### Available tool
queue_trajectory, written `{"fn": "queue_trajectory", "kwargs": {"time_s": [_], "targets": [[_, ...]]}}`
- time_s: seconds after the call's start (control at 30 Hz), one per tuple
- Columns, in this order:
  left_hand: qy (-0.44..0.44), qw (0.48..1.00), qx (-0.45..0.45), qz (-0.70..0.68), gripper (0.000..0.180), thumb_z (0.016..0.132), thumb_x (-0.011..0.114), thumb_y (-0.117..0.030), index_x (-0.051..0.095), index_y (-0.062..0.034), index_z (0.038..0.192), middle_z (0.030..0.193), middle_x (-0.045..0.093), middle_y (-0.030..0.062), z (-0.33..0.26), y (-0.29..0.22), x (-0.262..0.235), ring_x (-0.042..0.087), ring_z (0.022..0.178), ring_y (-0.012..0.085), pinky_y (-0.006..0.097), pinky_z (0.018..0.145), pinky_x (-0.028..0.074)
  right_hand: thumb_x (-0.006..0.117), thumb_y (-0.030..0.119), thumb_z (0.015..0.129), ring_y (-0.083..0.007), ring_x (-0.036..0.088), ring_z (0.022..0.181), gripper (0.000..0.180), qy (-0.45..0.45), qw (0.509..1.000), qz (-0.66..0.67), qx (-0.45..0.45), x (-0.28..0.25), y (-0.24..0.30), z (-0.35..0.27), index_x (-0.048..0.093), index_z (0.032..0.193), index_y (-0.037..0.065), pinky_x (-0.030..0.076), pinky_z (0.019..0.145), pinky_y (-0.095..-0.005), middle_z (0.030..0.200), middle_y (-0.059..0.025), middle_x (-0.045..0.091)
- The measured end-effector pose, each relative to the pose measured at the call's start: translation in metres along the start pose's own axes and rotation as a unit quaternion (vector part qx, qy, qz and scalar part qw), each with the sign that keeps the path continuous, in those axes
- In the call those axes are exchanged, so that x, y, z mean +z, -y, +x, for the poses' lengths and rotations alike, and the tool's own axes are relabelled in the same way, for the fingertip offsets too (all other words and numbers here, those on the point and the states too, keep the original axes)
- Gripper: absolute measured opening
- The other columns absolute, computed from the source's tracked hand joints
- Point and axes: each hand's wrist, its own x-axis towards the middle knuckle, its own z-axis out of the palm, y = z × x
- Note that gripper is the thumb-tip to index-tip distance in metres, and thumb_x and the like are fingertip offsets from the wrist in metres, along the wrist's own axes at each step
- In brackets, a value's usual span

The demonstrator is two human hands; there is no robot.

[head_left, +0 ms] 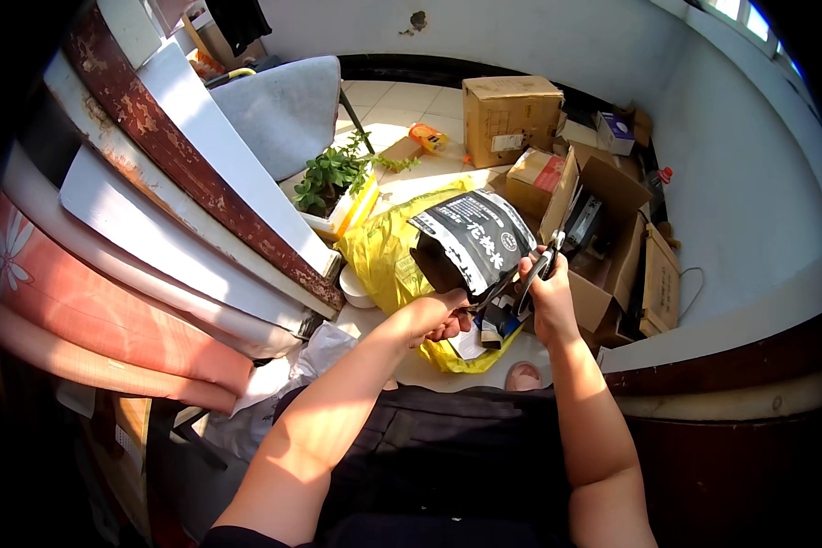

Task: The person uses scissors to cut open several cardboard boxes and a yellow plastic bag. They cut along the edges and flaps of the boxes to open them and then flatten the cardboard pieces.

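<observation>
A black printed bag (477, 239) is held up in front of me, over a yellow plastic bag (385, 251) on the floor. My left hand (440, 315) grips the black bag from underneath, at its lower edge. My right hand (546, 294) holds a pair of dark scissors (541, 267) at the bag's right side, the blades reaching toward the bag's lower right corner. Whether the blades touch the bag is hard to tell.
Several cardboard boxes stand around: a closed one (510, 117) at the back, an open one (603, 239) right of my hands. A potted green plant (334, 175) sits in a white tub. Boards and a rusty beam (178, 160) lean at the left. White walls curve behind.
</observation>
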Motion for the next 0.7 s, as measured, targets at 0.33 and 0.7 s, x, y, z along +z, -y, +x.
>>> {"fn": "queue_trajectory", "kwargs": {"time_s": [0.33,0.7], "targets": [[-0.083,0.933,-0.01,0.349,0.055,0.087,0.034,-0.051,0.066,-0.007,0.074,0.063,0.063,0.0063,-0.027,-0.028,0.034,0.06,0.067,0.02,0.033,0.072,0.046,0.066,0.009,0.085,-0.0173,0.063,0.078,0.029,-0.124,0.965,0.207,0.102,-0.016,-0.019,0.013,0.048,0.107,0.009,0.053,0.065,-0.0314,0.088,-0.0064,0.062],[-0.329,0.677,0.43,0.499,0.061,0.08,0.067,-0.041,0.046,-0.0119,0.129,0.129,0.042,0.0124,-0.042,-0.027,0.026,0.035,0.129,0.0286,0.048,0.108,0.022,0.05,0.016,0.094,-0.0224,0.066,0.08,0.019,-0.098,0.9,0.371,0.205,-0.065,-0.022,0.038,0.06,0.103,0.002,0.057,0.065,-0.0356,0.094,-0.01,0.068]]}}
